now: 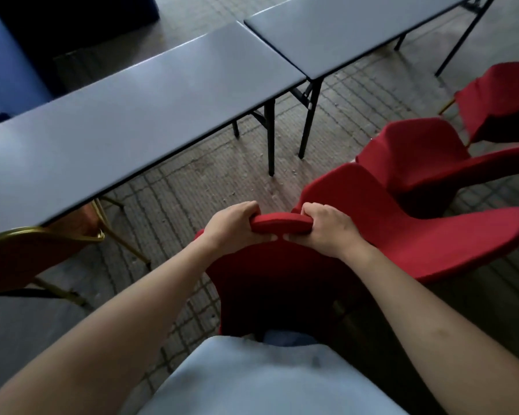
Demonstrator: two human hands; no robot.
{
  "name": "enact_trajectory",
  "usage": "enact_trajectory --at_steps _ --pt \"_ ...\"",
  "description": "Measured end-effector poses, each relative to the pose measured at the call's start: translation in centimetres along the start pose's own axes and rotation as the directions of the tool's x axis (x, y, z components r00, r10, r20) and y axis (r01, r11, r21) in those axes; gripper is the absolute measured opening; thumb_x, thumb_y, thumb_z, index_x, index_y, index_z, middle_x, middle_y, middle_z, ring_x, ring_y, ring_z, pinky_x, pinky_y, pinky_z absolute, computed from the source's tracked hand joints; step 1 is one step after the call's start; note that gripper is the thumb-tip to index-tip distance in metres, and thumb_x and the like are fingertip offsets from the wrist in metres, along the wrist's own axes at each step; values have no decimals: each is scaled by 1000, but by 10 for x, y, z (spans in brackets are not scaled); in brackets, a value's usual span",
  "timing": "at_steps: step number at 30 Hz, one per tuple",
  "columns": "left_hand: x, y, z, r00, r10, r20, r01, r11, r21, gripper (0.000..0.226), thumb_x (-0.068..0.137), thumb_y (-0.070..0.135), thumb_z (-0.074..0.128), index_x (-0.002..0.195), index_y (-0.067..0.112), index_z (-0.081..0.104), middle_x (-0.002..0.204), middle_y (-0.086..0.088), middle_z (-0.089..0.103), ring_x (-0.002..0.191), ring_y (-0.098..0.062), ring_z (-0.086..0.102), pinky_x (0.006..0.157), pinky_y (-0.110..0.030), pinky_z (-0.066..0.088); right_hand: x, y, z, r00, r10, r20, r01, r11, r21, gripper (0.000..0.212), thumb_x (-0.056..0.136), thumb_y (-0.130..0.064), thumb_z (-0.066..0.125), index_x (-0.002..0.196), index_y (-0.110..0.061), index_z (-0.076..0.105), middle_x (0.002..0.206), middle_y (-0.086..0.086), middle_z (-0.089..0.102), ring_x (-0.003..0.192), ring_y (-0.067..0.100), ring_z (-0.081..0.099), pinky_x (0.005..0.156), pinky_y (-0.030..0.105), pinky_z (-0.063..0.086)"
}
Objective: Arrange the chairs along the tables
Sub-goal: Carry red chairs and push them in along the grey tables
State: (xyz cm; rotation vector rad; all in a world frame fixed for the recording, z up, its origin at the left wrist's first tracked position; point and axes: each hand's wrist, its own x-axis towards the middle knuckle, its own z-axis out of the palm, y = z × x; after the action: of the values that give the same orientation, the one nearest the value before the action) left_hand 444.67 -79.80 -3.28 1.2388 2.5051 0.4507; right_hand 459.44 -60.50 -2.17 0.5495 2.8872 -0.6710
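Fingers of both hands are curled over the top edge of a red chair's backrest (pixel 282 223) — the left hand (pixel 234 226) grips its left end, the right hand (pixel 330 232) its right end, thumbs tucked underneath and nearly meeting. The held chair (pixel 282 283) is seen from above, close to the person's body, its back to the person and its seat toward the near table (pixel 117 124). Whether its legs are on the tiled floor (pixel 192 187) cannot be told.

Just to the right, another red chair (pixel 402 223) lies almost against it, with two more behind, so the grip is best kept even and the chair drawn straight, not swung, to avoid catching that neighbour. A place appears open along the near table's edge, between the gold-framed chair (pixel 27 256) already tucked in at the left and the black folding legs (pixel 270 136) at the table's right end. The chair should be squared to the edge and slid in gently — clear of those legs. A second table (pixel 357 28) adjoins beyond.
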Motion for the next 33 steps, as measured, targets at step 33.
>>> enact_trajectory --at_steps 33 --pt "-206 -17 34 933 350 -80 -338 931 136 39 80 65 59 94 29 60 90 9 63 86 -19 66 64 -33 54 -124 -105 64 867 -394 306 435 897 -79 22 73 -45 63 87 -29 60 88 -8 68 90 16 63 78 36 52"
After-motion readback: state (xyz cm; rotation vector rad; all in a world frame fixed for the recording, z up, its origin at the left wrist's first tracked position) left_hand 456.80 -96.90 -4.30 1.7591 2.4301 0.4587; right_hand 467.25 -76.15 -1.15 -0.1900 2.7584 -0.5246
